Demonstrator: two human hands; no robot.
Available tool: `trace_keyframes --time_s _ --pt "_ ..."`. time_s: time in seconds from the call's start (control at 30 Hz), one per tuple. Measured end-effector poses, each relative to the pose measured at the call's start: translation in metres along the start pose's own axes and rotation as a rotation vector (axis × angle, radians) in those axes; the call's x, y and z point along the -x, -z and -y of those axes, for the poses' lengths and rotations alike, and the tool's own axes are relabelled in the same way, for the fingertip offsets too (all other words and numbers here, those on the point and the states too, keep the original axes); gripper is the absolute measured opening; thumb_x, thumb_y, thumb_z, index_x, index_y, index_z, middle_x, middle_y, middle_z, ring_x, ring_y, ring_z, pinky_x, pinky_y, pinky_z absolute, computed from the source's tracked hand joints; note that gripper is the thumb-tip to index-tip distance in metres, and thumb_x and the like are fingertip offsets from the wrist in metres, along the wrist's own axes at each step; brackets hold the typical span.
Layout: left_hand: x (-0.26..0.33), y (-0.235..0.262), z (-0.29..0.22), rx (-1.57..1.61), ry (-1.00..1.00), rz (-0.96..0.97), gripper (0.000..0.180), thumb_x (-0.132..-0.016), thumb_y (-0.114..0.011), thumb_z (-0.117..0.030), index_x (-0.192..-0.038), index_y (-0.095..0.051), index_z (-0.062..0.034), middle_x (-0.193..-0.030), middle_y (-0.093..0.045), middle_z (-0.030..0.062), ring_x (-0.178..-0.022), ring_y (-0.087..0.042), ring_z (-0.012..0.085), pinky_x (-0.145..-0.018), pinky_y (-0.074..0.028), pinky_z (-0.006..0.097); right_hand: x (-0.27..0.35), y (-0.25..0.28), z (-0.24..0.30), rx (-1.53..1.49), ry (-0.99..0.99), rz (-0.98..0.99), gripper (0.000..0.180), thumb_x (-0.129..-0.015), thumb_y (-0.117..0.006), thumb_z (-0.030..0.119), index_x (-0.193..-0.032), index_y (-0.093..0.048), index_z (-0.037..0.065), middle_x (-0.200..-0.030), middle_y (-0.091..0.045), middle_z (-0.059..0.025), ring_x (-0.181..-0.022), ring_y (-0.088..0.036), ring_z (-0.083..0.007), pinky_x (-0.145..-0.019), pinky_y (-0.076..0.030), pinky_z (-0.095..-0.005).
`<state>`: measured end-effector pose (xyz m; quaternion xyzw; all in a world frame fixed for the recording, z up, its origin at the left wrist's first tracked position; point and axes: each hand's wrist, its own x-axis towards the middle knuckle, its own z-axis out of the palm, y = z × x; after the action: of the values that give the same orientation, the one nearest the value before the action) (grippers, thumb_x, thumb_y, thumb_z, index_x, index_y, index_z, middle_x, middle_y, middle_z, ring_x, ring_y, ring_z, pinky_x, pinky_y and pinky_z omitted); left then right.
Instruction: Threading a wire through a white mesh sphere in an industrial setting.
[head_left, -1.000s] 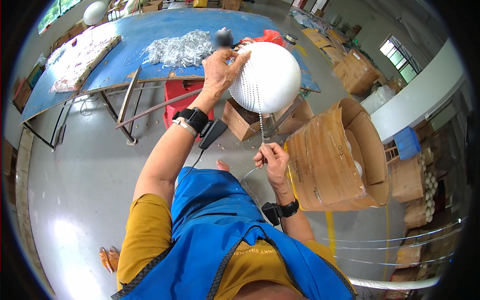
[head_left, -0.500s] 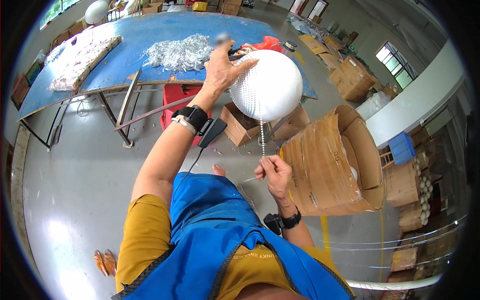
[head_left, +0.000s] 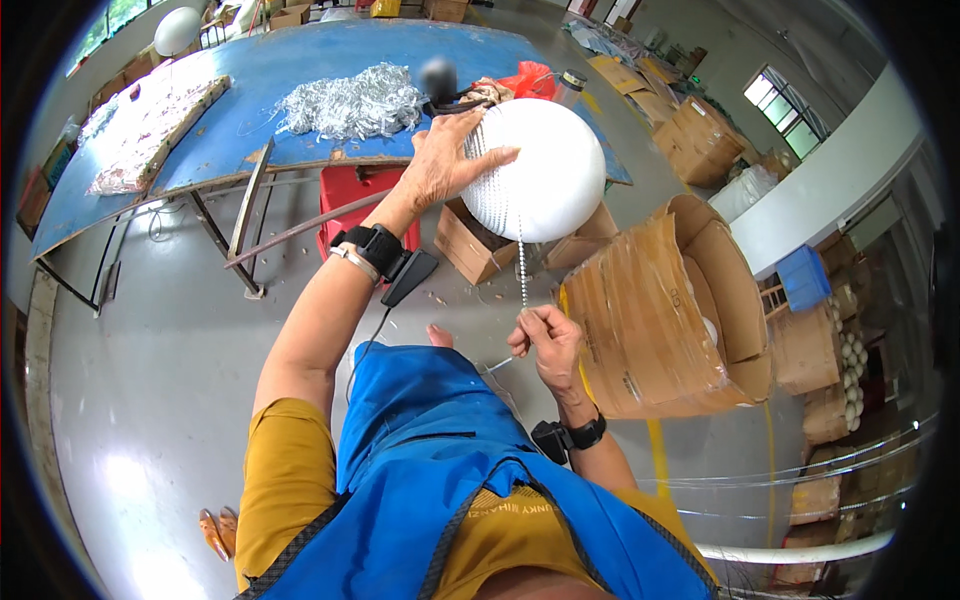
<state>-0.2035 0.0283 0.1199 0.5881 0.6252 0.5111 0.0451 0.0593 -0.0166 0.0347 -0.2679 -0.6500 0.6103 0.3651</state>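
Note:
My left hand [head_left: 447,160] is spread over the near-left side of a large white ball [head_left: 550,170] and holds it up in front of me. Rows of small white beads cover part of the ball under my fingers. A thin bead string [head_left: 522,270] hangs straight down from the ball. My right hand [head_left: 545,340] pinches the lower end of that string just above my blue apron [head_left: 430,430]. Both wrists carry black bands, and a small black device hangs off the left one.
A long blue worktable [head_left: 300,70] bears a heap of silvery bead strings [head_left: 350,100], a red bag and a flat tray of beads. A red crate [head_left: 350,195] and small cardboard boxes sit below it. A big open cardboard barrel [head_left: 670,320] stands at my right on the grey floor.
The ball has turned a little under my left hand, and more beaded rows show on it. My right hand has dropped slightly lower, keeping the string taut.

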Motion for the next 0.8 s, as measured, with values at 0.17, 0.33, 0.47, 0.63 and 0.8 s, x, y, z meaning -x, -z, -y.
trace_keyframes --time_s 0.17,0.33,0.47,0.63,0.8 --pt "-0.008 0.004 -0.003 0.212 0.119 0.021 0.096 -0.061 -0.066 -0.063 -0.126 -0.039 0.0025 -0.123 -0.044 0.0273 -0.115 -0.044 0.0351 -0.098 -0.032 0.041 -0.008 -0.009 0.008 0.021 0.056 -0.016 0.020 -0.088 -0.052 0.018 -0.083 -0.056 -0.001 -0.064 -0.060 -0.0059 -0.052 -0.054 -0.0083 -0.049 -0.043 -0.0197" --pt "-0.011 -0.008 0.009 -0.029 -0.136 -0.414 0.068 -0.062 -0.071 -0.055 -0.103 -0.058 -0.0021 -0.094 -0.056 0.0174 -0.096 -0.051 0.0303 -0.086 -0.040 0.039 -0.021 -0.016 0.011 0.017 0.084 -0.010 0.020 -0.089 -0.051 0.018 -0.082 -0.056 -0.001 -0.063 -0.059 -0.0056 -0.051 -0.053 -0.0082 -0.048 -0.042 -0.0197" --pt "-0.009 -0.012 0.003 -0.034 -0.139 -0.417 0.041 -0.064 -0.074 -0.045 -0.073 -0.066 -0.0057 -0.074 -0.061 0.0066 -0.086 -0.056 0.0197 -0.077 -0.043 0.034 -0.023 -0.020 0.014 0.038 0.097 -0.031 0.019 -0.089 -0.051 0.017 -0.082 -0.055 -0.001 -0.063 -0.059 -0.0054 -0.052 -0.053 -0.0082 -0.048 -0.043 -0.0198" --pt "-0.012 -0.012 0.004 0.075 -0.027 -0.335 0.043 -0.063 -0.074 -0.046 -0.071 -0.064 -0.0047 -0.072 -0.063 0.0085 -0.069 -0.058 0.0163 -0.067 -0.046 0.030 -0.017 -0.030 0.027 0.079 0.126 -0.014 0.018 -0.089 -0.051 0.016 -0.082 -0.056 0.000 -0.063 -0.059 -0.0055 -0.052 -0.053 -0.0085 -0.048 -0.043 -0.0202" --pt "-0.020 -0.015 0.017 0.259 0.057 -0.254 0.049 -0.057 -0.075 -0.054 -0.069 -0.061 -0.0082 -0.073 -0.062 0.0051 -0.069 -0.058 0.0169 -0.065 -0.043 0.031 -0.016 -0.031 0.027 0.059 0.138 -0.030 0.019 -0.089 -0.050 0.014 -0.080 -0.054 -0.001 -0.061 -0.058 -0.0077 -0.049 -0.052 -0.0103 -0.046 -0.042 -0.0209"
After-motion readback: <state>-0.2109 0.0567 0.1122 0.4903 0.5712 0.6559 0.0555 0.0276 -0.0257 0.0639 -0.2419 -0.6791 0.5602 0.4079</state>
